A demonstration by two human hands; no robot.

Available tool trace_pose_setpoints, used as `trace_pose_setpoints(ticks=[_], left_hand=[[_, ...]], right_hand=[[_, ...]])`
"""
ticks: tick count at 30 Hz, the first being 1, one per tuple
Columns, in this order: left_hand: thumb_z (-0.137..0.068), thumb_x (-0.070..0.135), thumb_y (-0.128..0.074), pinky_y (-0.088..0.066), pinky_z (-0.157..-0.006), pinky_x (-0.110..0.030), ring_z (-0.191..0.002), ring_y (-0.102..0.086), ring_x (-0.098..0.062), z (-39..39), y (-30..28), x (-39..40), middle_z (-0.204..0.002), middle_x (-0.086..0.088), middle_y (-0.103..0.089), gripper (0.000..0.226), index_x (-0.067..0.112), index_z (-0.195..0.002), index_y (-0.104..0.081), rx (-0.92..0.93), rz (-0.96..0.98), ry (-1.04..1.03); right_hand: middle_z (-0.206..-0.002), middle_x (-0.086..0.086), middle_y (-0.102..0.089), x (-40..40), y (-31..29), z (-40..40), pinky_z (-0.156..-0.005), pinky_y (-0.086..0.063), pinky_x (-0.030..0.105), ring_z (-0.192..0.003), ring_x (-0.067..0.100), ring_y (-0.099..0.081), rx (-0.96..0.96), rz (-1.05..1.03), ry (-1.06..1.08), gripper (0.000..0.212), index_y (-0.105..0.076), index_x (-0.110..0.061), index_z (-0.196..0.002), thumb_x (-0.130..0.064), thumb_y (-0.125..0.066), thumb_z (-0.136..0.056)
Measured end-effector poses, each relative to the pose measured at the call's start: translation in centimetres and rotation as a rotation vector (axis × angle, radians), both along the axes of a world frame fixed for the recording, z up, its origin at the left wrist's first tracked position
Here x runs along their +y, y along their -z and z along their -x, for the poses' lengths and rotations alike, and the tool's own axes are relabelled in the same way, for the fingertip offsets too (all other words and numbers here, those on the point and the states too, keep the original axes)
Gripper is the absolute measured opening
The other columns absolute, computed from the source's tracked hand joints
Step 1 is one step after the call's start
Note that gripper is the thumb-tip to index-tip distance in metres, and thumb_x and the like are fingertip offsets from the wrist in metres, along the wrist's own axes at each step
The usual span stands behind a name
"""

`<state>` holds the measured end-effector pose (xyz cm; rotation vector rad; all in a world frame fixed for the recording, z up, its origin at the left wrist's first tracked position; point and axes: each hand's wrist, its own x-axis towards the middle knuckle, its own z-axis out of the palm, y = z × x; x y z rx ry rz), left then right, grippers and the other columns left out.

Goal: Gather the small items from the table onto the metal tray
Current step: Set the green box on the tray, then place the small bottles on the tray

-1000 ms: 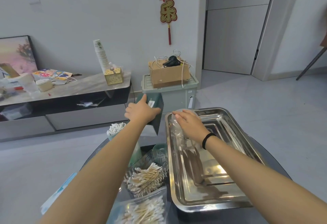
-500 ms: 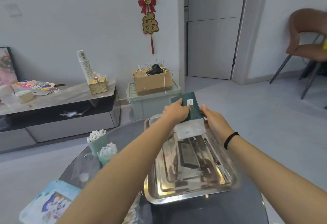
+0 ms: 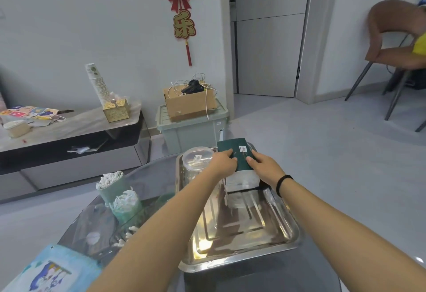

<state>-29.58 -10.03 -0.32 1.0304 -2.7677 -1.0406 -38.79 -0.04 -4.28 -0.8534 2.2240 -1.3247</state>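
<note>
A shiny metal tray lies on the round dark glass table. Both my hands hold a dark green packet with a clear lower half upright at the tray's far end. My left hand grips its left edge and my right hand its right edge. A clear round plastic container with a lid stands in the tray's far left corner. Two green cups of cotton swabs stand on the table left of the tray.
A blue illustrated pouch lies at the table's near left edge, with loose swabs beside my left arm. Beyond the table are a green storage bin with a cardboard box, a low dark cabinet and a brown chair.
The green packet went from my left hand alone, left of the tray, to both hands over the tray, and now sits lower at its far end. The view has shifted right.
</note>
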Motion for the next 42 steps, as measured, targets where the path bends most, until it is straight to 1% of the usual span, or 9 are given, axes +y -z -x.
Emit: trace_pose_setpoints(ticks=[5,12,14,18,21,26,33,38,42], left_hand=[[-0.1,0.023,-0.033,-0.031,-0.109,-0.032,-0.136,-0.035,-0.031,-0.4,0.0,0.0,-0.153,-0.016,-0.028,0.053,0.016,-0.15,-0.018,-0.012,-0.033,-0.002],[-0.098,0.019,-0.037,-0.04,-0.092,-0.026,-0.126,-0.048,-0.026,-4.4,-3.1,1.5,-0.146,-0.012,-0.043,0.046,0.011,-0.144,-0.036,0.157,0.001,-0.048],[-0.095,0.015,-0.039,-0.041,-0.079,-0.02,-0.117,-0.054,-0.024,-7.3,-4.3,2.0,-0.14,-0.01,-0.05,0.044,0.013,-0.138,-0.045,0.17,0.068,-0.041],[-0.09,0.016,-0.044,-0.043,-0.083,-0.025,-0.107,-0.059,-0.021,-15.2,-5.1,3.8,-0.129,-0.006,-0.061,0.037,0.018,-0.122,-0.06,0.1,0.186,-0.001],[-0.089,0.017,-0.043,-0.048,-0.092,-0.034,-0.107,-0.061,-0.024,-20.3,-4.5,5.5,-0.123,-0.007,-0.065,0.036,0.019,-0.12,-0.062,0.006,0.21,-0.021],[-0.09,0.023,-0.044,-0.042,-0.103,-0.04,-0.118,-0.056,-0.024,-26.1,-3.3,7.7,-0.13,-0.004,-0.06,0.038,0.022,-0.125,-0.059,-0.109,0.271,0.006],[-0.086,0.043,-0.051,-0.038,-0.101,-0.042,-0.123,-0.045,-0.033,-30.8,-1.6,9.4,-0.133,-0.015,-0.047,0.052,0.027,-0.135,-0.045,-0.337,0.352,0.074],[-0.082,0.04,-0.062,-0.039,-0.103,-0.041,-0.126,-0.047,-0.027,-32.1,-1.5,9.7,-0.141,-0.01,-0.045,0.071,0.022,-0.143,-0.031,-0.191,0.256,0.023],[-0.071,0.045,-0.072,-0.041,-0.091,-0.034,-0.124,-0.047,-0.027,-33.3,-2.1,8.8,-0.141,-0.008,-0.045,0.086,0.024,-0.142,-0.029,-0.399,0.333,0.04]], right_hand=[[-0.126,0.011,-0.06,-0.3,-0.1,-0.2,-0.093,-0.044,0.033,-0.111,0.027,-0.056,0.082,-0.042,0.062,0.043,-0.044,-0.018,-0.137,-0.029,-0.044,-0.095],[-0.136,0.008,-0.052,1.5,-2.8,-4.1,-0.108,-0.033,0.035,-0.131,0.024,-0.036,0.238,0.08,0.049,0.043,-0.049,-0.018,-0.134,-0.029,-0.05,-0.093],[-0.129,0.006,-0.056,2.7,-3.6,-6.7,-0.101,-0.036,0.027,-0.125,0.018,-0.043,0.255,0.131,-0.035,0.039,-0.053,-0.021,-0.13,-0.03,-0.051,-0.092],[-0.114,-0.011,-0.063,5.1,-3.8,-13.1,-0.071,-0.04,0.002,-0.09,-0.006,-0.057,0.238,0.147,-0.268,0.032,-0.061,-0.027,-0.12,-0.033,-0.054,-0.09],[-0.112,-0.01,-0.067,6.0,-3.3,-17.1,-0.075,-0.043,0.009,-0.09,-0.005,-0.058,0.211,0.132,-0.391,0.028,-0.063,-0.032,-0.115,-0.034,-0.056,-0.089],[-0.111,-0.013,-0.066,7.0,-2.5,-21.5,-0.072,-0.04,0.005,-0.09,-0.006,-0.057,0.223,0.078,-0.524,0.027,-0.064,-0.032,-0.115,-0.033,-0.056,-0.089],[-0.112,-0.003,-0.067,8.3,-1.7,-24.9,-0.084,-0.046,0.016,-0.1,0.01,-0.06,0.252,-0.047,-0.68,0.04,-0.057,-0.03,-0.124,-0.034,-0.063,-0.084],[-0.129,-0.009,-0.055,8.1,-1.8,-26.0,-0.08,-0.042,0.008,-0.104,0.006,-0.058,0.194,-0.074,-0.758,0.069,-0.039,-0.032,-0.137,-0.031,-0.072,-0.077],[-0.104,-0.026,-0.053,7.4,-1.7,-26.8,-0.072,-0.04,0.0,-0.092,-0.003,-0.055,0.246,-0.112,-0.827,0.068,-0.043,-0.034,-0.134,-0.025,-0.075,-0.075]])
